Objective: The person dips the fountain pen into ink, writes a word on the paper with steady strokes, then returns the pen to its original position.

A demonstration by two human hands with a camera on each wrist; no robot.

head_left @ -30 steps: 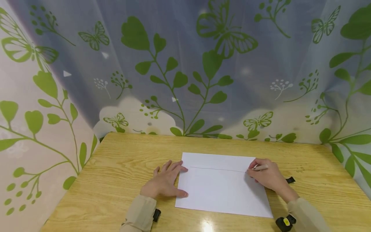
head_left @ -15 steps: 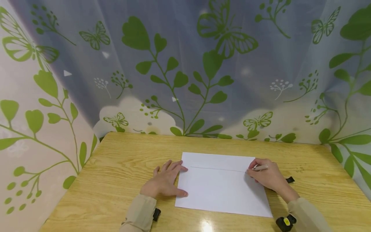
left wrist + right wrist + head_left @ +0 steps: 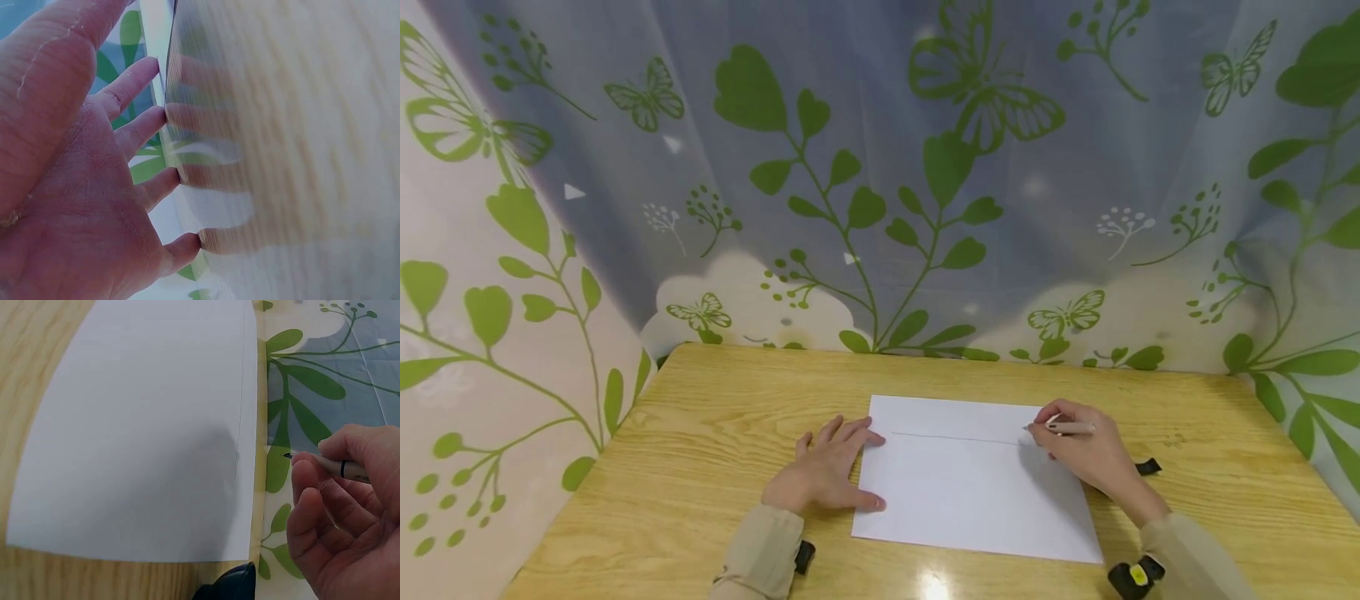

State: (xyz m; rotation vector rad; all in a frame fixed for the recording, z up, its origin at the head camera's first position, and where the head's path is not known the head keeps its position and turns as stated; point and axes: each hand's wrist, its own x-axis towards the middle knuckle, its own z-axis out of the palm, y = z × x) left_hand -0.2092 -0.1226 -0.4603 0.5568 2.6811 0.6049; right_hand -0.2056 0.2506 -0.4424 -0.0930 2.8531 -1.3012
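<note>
A white sheet of paper (image 3: 970, 500) lies on the wooden table, with one long thin line (image 3: 955, 437) drawn across its upper part. My right hand (image 3: 1086, 446) pinches a slim light-coloured pen (image 3: 1071, 427) over the sheet's upper right. In the right wrist view the dark tip of the pen (image 3: 287, 455) appears raised off the paper. My left hand (image 3: 823, 467) is spread at the sheet's left edge, thumb and index finger on the paper. Seen from the left wrist, the fingertips (image 3: 178, 176) touch the glossy surface.
The wooden table (image 3: 722, 417) reaches back to a curtain (image 3: 865, 167) printed with green leaves and butterflies. Black wrist devices (image 3: 1137, 575) sit by both sleeves. A short black strap end (image 3: 1148, 467) shows beside the right wrist.
My right hand has lifted the pen from the right end of the line and shifted slightly left. My left hand has stayed in place on the paper.
</note>
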